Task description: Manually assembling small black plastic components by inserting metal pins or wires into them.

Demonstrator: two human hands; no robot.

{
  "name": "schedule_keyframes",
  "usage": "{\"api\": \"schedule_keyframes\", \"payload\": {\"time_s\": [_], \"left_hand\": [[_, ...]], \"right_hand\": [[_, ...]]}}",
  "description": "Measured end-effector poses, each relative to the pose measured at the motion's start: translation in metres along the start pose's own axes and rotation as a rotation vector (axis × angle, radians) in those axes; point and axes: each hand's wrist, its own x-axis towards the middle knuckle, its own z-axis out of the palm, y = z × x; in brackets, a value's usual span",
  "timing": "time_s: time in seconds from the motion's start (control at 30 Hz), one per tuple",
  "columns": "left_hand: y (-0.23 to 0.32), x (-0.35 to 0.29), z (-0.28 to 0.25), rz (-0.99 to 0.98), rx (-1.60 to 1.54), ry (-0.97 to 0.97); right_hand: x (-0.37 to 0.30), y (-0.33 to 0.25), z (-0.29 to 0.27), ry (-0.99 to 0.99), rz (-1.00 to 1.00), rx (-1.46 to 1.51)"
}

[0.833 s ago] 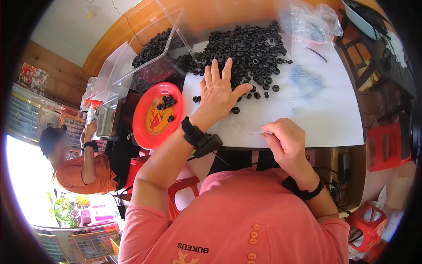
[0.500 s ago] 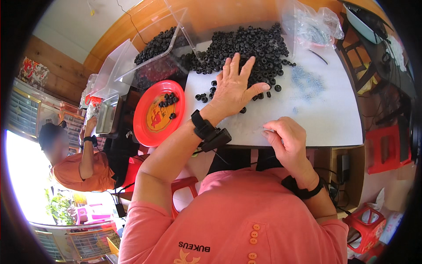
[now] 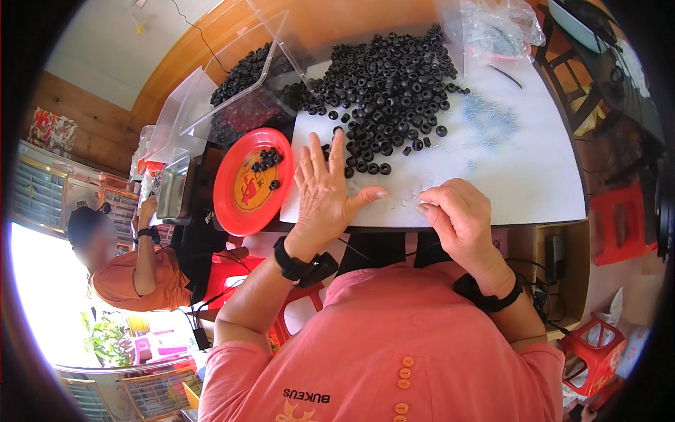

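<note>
A heap of small black ring-shaped parts (image 3: pixel 394 77) covers the far middle of a white work surface (image 3: pixel 534 190), its loose near end reaching toward me. My left hand (image 3: pixel 322 190) is open over the near left of the surface, fingers spread and thumb out, close beside the nearest parts. Between its fingers I see nothing held. My right hand (image 3: pixel 460 218) hovers at the near edge, thumb and forefinger pinched together; whatever lies between them is too small to name. Tiny pale blue pieces (image 3: pixel 489 119) are scattered right of the heap.
A red oval plate (image 3: pixel 228 165) with several black parts stands at left. Behind it, a clear plastic bin (image 3: pixel 278 77) holds more of them. A clear plastic bag (image 3: pixel 503 32) lies at the far right. A person in an orange shirt (image 3: pixel 126 281) sits farther left, near a metal tray (image 3: pixel 176 186).
My left hand has drawn back from the heap, toward me and to the left. More black parts now lie nearer the front. My right hand stays pinched in nearly the same place.
</note>
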Motion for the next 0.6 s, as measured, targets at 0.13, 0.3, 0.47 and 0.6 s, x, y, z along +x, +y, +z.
{"api": "schedule_keyframes", "payload": {"time_s": [0.13, 0.3, 0.47, 0.6], "left_hand": [[0.004, 0.009, 0.005, 0.072, 0.049, -0.044], [0.013, 0.04, 0.013, 0.157, -0.052, -0.02], [0.016, 0.048, -0.001, 0.157, -0.095, -0.088], [0.009, 0.019, -0.02, 0.21, -0.004, -0.13]], "right_hand": [[0.0, 0.002, 0.004, 0.032, -0.017, 0.012], [0.0, 0.002, 0.003, 0.044, -0.044, 0.009], [-0.002, 0.004, 0.003, 0.052, -0.039, 0.019], [-0.004, 0.005, 0.002, 0.03, -0.033, 0.029]]}}
